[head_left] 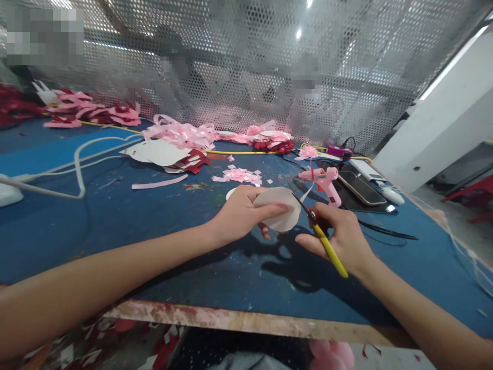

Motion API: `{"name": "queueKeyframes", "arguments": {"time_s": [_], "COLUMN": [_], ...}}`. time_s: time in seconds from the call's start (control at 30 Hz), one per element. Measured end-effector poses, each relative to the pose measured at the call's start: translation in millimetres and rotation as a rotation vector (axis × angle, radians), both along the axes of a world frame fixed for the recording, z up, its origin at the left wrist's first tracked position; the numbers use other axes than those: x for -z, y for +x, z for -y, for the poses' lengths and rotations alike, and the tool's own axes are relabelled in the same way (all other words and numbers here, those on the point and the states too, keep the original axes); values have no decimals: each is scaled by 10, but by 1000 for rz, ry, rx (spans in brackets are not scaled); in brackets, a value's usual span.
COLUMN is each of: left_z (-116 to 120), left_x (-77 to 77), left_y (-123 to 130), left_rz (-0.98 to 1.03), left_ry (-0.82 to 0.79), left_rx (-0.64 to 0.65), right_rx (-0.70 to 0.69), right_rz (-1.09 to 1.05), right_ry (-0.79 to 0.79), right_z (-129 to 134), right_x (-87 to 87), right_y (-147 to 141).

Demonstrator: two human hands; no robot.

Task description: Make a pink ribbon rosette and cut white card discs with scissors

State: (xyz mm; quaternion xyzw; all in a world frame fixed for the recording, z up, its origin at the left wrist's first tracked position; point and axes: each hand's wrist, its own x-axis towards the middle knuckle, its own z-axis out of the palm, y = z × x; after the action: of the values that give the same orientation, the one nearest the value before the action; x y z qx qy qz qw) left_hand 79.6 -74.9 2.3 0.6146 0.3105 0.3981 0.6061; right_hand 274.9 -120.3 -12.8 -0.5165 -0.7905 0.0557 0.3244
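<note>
My left hand (246, 210) pinches a round white paper disc (279, 203) between thumb and fingers, above the front half of the table. In my right hand (342, 234) are scissors (327, 249) with yellow handles, their blades at the disc's right edge. A thin white strip (307, 192) stands off that edge beside the blades. Part of another white round piece (230, 193) shows behind my left hand. Just beyond lies a small heap of pink paper bits (242, 175).
Behind the hands lie a pink glue gun (322, 181), a phone (362, 187) and black cable (389, 230) on the right. White cut sheets (154, 153), pink ribbon loops (181, 134) and red-pink pieces (271, 141) line the back, before a perforated metal screen (246, 67).
</note>
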Motion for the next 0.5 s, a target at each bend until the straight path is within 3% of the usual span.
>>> {"name": "queueKeyframes", "arguments": {"time_s": [0.27,0.5], "left_z": [-3,67], "left_x": [24,70], "left_y": [21,48], "left_rz": [50,71], "left_ry": [69,34], "left_rx": [-156,-84], "right_rx": [83,14], "right_rz": [88,5], "right_ry": [-128,-168], "right_z": [-3,-1], "right_x": [-8,33], "right_y": [-43,-54]}}
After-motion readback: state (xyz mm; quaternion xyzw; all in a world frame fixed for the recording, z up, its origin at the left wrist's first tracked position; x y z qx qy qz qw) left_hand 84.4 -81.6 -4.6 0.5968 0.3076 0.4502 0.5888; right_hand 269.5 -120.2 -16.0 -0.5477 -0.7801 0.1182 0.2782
